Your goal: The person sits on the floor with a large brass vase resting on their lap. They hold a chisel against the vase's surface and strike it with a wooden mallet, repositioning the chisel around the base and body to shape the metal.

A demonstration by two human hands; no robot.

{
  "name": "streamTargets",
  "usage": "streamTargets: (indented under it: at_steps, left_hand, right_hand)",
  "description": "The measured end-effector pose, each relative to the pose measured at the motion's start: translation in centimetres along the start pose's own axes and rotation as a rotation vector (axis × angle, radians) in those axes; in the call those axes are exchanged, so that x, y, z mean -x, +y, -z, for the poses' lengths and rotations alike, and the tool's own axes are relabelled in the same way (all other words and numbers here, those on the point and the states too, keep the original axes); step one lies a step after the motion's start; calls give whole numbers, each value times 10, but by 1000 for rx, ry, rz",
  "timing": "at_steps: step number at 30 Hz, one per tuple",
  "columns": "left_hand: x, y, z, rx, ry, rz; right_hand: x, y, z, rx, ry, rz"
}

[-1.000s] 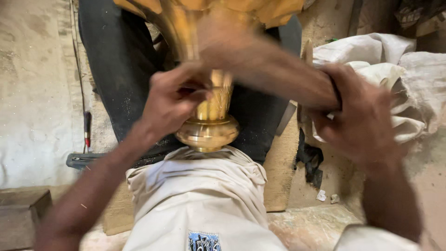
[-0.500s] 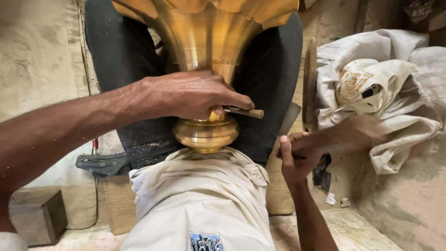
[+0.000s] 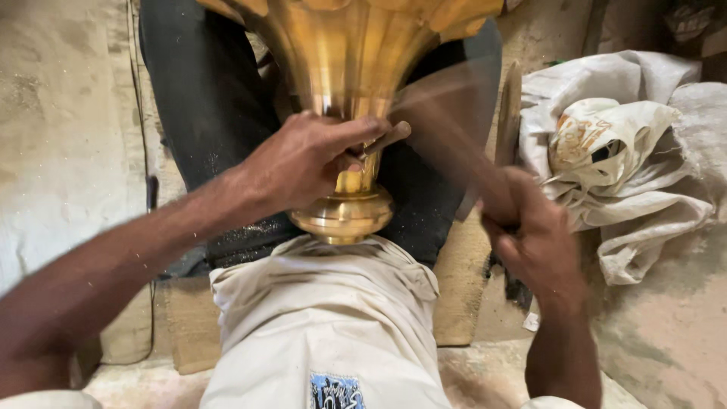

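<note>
I recorded the brass vessel (image 3: pixel 356 83) at the centre of the head view. It was a fluted, flaring piece with a narrow neck and a rounded collar (image 3: pixel 342 216), and the collar rested on my cloth-covered lap (image 3: pixel 326 318). A dark pad or tyre-like backing (image 3: pixel 204 113) stood behind it.

1. Left hand (image 3: pixel 303 163): it was closed around the neck of the vessel, fingers curled. It pinched a short, rod-like punch (image 3: pixel 382 140) against the brass just above the collar. The tip of the punch was hidden by the fingers.

2. Right hand (image 3: pixel 534 242): it was clenched on a handle and raised to the right of the vessel. A blurred streak (image 3: pixel 447 125) ran from this fist toward the punch. I judged it to be a striking tool in mid-swing, but its head could not be made out.

3. Progress: the brass looked polished and evenly fluted. I could not see any mark at the neck, so how much work was done there and how much remained could not be told from this view. The swing suggested that striking was under way.

4. Surroundings: a heap of pale sacks and cloth (image 3: pixel 621 151) lay well to the right. A flat wooden stick (image 3: pixel 507 113) leaned between the sacks and the dark backing. The dusty floor (image 3: pixel 666 341) lay beneath.
</note>
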State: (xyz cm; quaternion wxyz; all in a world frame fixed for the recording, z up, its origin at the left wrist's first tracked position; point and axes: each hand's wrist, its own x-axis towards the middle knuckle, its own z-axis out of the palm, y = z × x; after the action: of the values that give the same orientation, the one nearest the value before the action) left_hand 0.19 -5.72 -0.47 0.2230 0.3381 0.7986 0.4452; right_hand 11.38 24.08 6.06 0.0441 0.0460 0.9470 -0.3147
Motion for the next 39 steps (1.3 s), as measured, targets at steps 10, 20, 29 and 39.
streamTargets:
  at_steps: [10,20,29,39]
  left_hand:
    - [5,-8,-2,47,-52,103]
    - [-17,-3,3,71,-112,-75]
    - [-20,10,3,-14,-121,-80]
    - [-29,18,19,-89,-391,-87]
  right_hand:
    - [6,9,-5,54,77,107]
    - [47,47,-49,24,252,46]
    - [48,58,-52,9,234,115]
    - [75,68,-78,-117,271,81]
